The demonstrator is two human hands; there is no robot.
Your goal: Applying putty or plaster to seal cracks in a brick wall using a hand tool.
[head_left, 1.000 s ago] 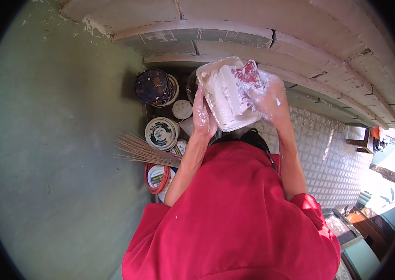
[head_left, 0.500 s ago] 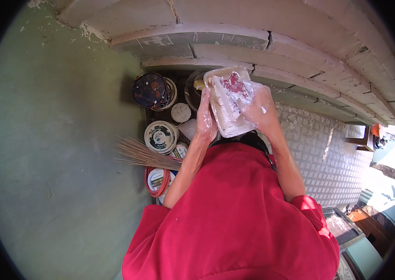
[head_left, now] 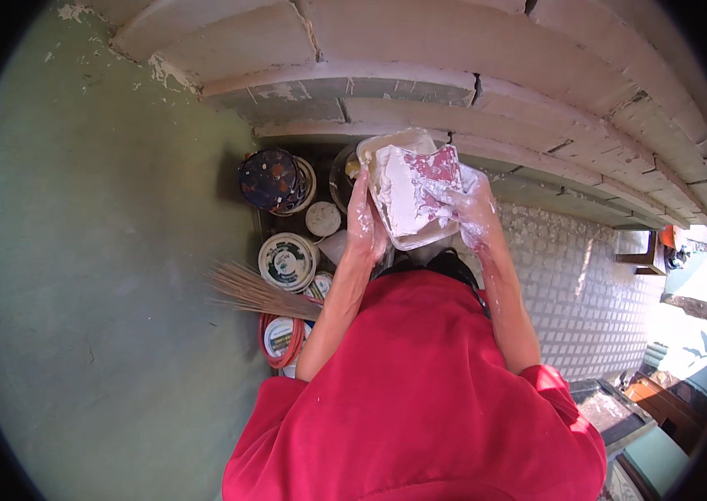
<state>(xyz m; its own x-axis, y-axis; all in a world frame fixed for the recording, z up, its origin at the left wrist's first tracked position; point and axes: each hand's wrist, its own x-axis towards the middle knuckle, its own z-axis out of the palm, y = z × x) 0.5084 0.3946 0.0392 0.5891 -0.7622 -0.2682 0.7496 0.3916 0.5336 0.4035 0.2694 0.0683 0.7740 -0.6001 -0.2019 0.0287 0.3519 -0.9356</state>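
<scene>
My left hand (head_left: 366,224) is closed on the left side of a whitish rectangular plastic tub (head_left: 408,139), held tilted in front of my body. Gripped in my right hand (head_left: 476,210) is a flat red putty spreader (head_left: 445,165), smeared with white paste, over the tub's opening. A thick layer of white putty (head_left: 397,194) covers the spreader's left part and hides much of the tub's inside. White smears mark both hands, heaviest on the right fingers.
Paint buckets stand along the green wall (head_left: 103,275) at left, one with a dark spattered top (head_left: 268,181), another with a white lid (head_left: 288,260). A bundle of thin sticks (head_left: 257,288) lies by them above a coiled red hose (head_left: 293,342). Ledged masonry (head_left: 387,113) runs ahead.
My right hand has shifted slightly right and turned the spreader, so more of its red face and the white putty layer shows. My left hand still holds the tub.
</scene>
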